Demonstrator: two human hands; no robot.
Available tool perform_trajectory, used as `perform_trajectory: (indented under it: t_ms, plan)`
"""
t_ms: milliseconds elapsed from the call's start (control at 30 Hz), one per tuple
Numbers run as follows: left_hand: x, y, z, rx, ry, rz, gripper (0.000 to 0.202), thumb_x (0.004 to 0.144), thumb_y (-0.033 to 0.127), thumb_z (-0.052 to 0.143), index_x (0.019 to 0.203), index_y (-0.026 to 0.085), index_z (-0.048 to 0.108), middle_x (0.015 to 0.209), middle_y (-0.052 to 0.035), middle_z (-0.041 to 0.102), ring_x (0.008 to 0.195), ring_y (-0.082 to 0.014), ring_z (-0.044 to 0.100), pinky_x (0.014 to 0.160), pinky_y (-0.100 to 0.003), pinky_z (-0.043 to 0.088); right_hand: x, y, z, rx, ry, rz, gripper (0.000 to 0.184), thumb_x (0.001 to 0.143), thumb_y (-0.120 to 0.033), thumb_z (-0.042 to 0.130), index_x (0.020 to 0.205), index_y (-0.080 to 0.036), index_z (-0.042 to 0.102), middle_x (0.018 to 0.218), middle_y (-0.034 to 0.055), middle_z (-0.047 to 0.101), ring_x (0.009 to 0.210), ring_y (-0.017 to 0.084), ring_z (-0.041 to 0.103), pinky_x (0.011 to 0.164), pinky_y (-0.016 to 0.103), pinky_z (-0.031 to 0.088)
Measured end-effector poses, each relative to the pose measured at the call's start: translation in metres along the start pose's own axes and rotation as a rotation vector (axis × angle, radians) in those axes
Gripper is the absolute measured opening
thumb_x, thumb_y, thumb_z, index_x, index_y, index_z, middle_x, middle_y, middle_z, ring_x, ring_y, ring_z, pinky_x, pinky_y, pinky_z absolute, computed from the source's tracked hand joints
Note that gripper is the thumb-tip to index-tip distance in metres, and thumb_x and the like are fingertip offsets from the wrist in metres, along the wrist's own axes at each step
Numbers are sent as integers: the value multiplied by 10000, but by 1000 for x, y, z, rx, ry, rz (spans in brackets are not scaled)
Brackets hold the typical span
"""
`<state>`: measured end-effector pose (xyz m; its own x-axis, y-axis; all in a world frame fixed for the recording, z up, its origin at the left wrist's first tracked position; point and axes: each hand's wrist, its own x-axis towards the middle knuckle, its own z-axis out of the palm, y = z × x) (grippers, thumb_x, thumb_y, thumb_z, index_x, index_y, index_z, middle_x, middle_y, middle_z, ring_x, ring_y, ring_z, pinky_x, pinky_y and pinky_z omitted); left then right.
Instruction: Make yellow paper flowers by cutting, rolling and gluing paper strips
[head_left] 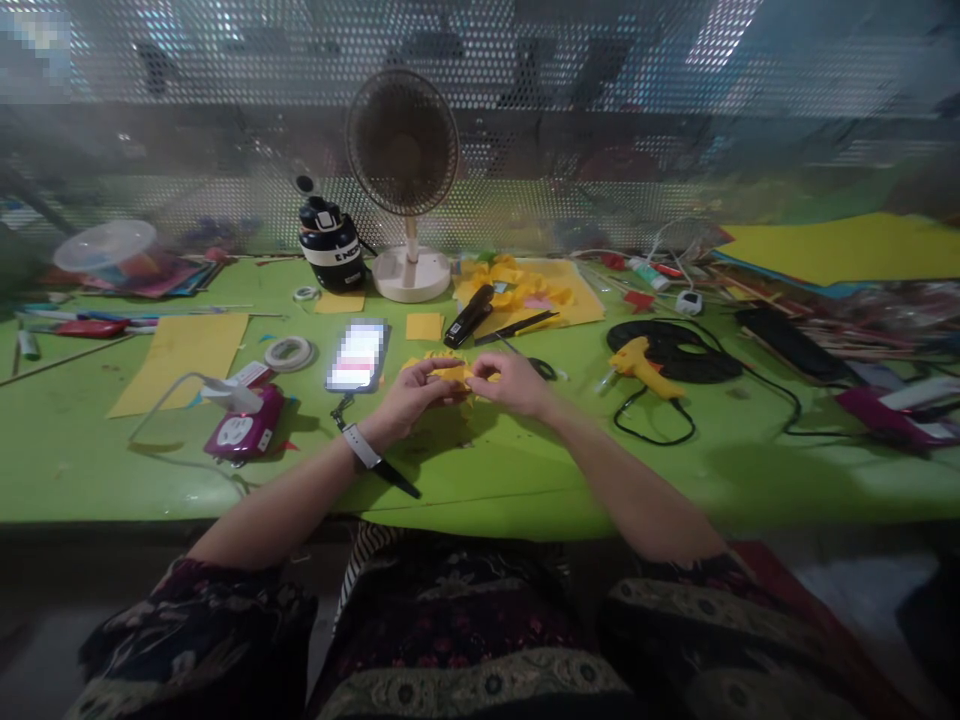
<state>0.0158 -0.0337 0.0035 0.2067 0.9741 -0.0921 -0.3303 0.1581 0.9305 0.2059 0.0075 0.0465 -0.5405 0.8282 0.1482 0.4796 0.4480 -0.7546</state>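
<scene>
Between my two hands is a yellow paper piece [451, 373] with frilled edges, held just above the green table. My left hand [412, 396] has its fingers closed around the left side of it. From the right, my right hand [519, 384] pinches the piece's other edge with thumb and fingertips. A thin dark stick-like thing [507, 343] shows above the right hand; whether that hand holds it I cannot tell. Just beyond the hands lie a black stapler [469, 316], a small yellow paper square [424, 327] and dark scissors [504, 329].
A lit phone [358, 356], a tape roll [289, 353] and a purple power strip [244, 425] lie left. At right is a yellow glue gun [646, 368] with a looping cord. A fan [411, 272], a dark bottle [333, 250] and yellow paper flowers [510, 280] stand behind.
</scene>
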Motion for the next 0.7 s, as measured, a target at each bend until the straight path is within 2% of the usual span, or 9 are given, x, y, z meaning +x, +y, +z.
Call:
perform_trajectory:
  t_ms: [333,700]
  plan:
    - [0,1,0,9,-41,33,408,808,225,772,1195,162,660,973,-72,775,870,-155,736,904,-358,579,1,-2,-1,60,6,14,145,763,-293,598,672,-185,562,699,5,602,664,145,527,665,284,407]
    - [2,-2,0,8,-25,53,372,795,228,783,1149,157,695,977,-74,773,851,-148,734,901,-349,577,1,-1,0,84,7,12,145,754,-289,599,663,-185,553,685,-1,591,660,140,522,670,285,412]
